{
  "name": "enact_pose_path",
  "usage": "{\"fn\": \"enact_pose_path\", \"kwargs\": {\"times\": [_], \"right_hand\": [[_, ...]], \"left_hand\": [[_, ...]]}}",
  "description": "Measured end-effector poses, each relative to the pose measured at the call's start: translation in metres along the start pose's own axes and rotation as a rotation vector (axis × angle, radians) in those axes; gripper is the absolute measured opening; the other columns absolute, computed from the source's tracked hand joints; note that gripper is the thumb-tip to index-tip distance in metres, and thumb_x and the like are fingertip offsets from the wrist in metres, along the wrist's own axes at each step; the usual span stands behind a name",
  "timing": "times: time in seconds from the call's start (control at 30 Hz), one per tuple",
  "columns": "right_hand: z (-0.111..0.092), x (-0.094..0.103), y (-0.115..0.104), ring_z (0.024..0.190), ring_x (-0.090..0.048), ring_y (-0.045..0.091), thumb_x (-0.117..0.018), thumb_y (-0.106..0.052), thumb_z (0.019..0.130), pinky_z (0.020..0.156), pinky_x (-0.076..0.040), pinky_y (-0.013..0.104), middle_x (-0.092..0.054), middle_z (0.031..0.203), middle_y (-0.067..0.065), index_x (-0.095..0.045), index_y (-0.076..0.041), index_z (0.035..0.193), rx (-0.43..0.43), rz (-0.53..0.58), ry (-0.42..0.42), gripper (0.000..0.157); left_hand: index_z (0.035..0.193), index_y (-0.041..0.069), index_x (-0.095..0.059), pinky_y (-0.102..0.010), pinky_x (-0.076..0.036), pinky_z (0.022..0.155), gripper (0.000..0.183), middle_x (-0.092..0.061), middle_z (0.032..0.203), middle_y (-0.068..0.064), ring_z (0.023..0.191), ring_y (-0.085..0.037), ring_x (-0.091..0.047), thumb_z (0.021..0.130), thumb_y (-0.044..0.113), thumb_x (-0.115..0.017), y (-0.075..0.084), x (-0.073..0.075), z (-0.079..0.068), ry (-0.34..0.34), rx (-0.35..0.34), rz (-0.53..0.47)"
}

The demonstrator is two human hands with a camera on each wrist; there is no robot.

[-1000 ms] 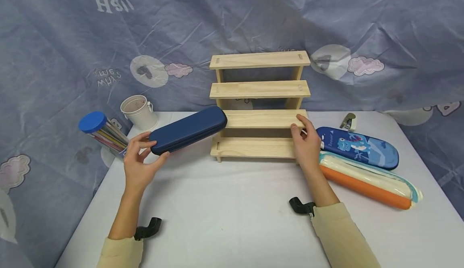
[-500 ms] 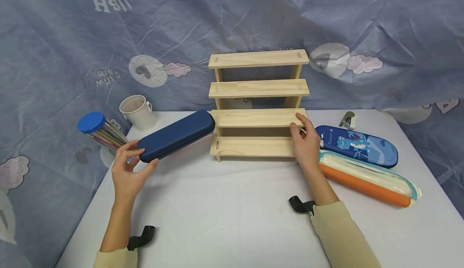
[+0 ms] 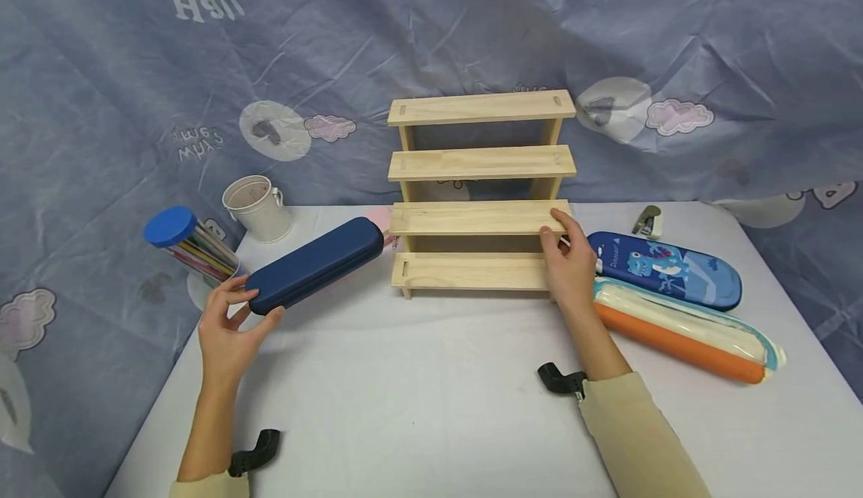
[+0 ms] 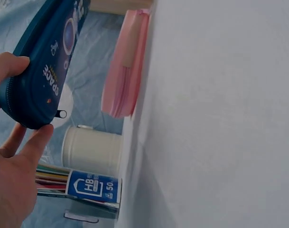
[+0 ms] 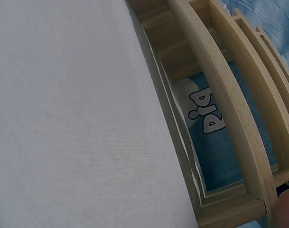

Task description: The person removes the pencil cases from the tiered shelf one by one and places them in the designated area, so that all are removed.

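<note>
My left hand [image 3: 225,333] pinches the near end of a dark blue zip pencil case [image 3: 317,264] and holds it tilted above the table. The left wrist view shows the case's printed side with the word SPACE, thumb and fingers around its end. Behind it, a pink pencil case [image 4: 125,71] stands on the table, mostly hidden in the head view. My right hand [image 3: 569,262] grips the right end of a stepped wooden shelf rack [image 3: 479,217], fingertips on the second board from the bottom. In the right wrist view only a sliver of that hand shows.
Left of the rack stand a white metal bucket [image 3: 259,210] and a clear tube of pencils [image 3: 195,243] with a blue lid. On the right lie a dinosaur pencil case [image 3: 674,272], an orange-and-cream pouch [image 3: 688,333] and a stapler [image 3: 649,222]. A patterned curtain [image 3: 337,49] hangs behind.
My left hand has drawn the blue pencil case to the left and back toward me, away from the rack, exposing part of the pink case. The right hand stays on the rack.
</note>
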State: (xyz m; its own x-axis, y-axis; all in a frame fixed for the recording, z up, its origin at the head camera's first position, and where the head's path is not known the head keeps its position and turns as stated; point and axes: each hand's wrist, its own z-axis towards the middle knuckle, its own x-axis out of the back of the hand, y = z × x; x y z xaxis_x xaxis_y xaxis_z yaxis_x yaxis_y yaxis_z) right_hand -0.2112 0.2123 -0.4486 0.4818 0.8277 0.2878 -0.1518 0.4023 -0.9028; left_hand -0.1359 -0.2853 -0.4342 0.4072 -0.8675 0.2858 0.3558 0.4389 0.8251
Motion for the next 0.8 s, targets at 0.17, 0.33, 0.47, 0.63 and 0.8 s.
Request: {"fn": "enact_pose_path", "kwargs": {"times": [0.17,0.33,0.47,0.63,0.8], "right_hand": [[-0.001,0.0,-0.001,0.111,-0.057,0.015,-0.056,-0.048,0.094,0.091,-0.05,0.036,-0.053,0.136,-0.007,-0.056,-0.032,0.134,-0.001,-0.005,0.0,0.043],[-0.001,0.001,-0.003,0.11,-0.058,0.015,-0.056,-0.047,0.094,0.09,-0.05,0.036,-0.053,0.136,-0.006,-0.056,-0.031,0.135,-0.002,0.001,-0.004,0.043],[-0.001,0.001,-0.002,0.111,-0.058,0.016,-0.055,-0.047,0.095,0.091,-0.05,0.037,-0.052,0.136,-0.007,-0.055,-0.033,0.135,-0.004,0.001,-0.014,0.043],[-0.001,0.001,-0.001,0.108,-0.058,0.017,-0.055,-0.048,0.094,0.089,-0.05,0.038,-0.052,0.136,-0.008,-0.055,-0.034,0.135,-0.004,0.004,-0.018,0.043],[0.0,0.0,-0.002,0.108,-0.058,0.016,-0.055,-0.048,0.094,0.089,-0.05,0.037,-0.052,0.136,-0.008,-0.055,-0.033,0.135,0.002,0.003,-0.012,0.043]], "left_hand": [[0.105,-0.009,-0.063,-0.016,-0.049,0.087,0.044,-0.05,0.131,-0.018,0.119,-0.026,-0.048,0.066,-0.011,-0.083,0.008,0.0,-0.004,-0.012,0.038,0.031],[0.107,-0.011,-0.061,-0.018,-0.048,0.09,0.041,-0.048,0.13,-0.025,0.12,-0.033,-0.046,0.07,-0.01,-0.08,0.019,-0.004,-0.007,-0.066,0.055,0.063],[0.106,-0.012,-0.06,-0.02,-0.048,0.091,0.039,-0.046,0.131,-0.027,0.12,-0.04,-0.045,0.072,-0.009,-0.079,0.017,-0.006,-0.01,-0.116,0.067,0.09],[0.102,-0.01,-0.061,-0.028,-0.049,0.092,0.037,-0.047,0.131,-0.023,0.119,-0.038,-0.046,0.07,-0.008,-0.081,0.016,-0.006,-0.011,-0.157,0.072,0.125],[0.098,-0.008,-0.062,-0.037,-0.049,0.092,0.035,-0.048,0.131,-0.021,0.119,-0.036,-0.047,0.07,-0.007,-0.082,0.014,-0.006,-0.012,-0.185,0.106,0.149]]}}
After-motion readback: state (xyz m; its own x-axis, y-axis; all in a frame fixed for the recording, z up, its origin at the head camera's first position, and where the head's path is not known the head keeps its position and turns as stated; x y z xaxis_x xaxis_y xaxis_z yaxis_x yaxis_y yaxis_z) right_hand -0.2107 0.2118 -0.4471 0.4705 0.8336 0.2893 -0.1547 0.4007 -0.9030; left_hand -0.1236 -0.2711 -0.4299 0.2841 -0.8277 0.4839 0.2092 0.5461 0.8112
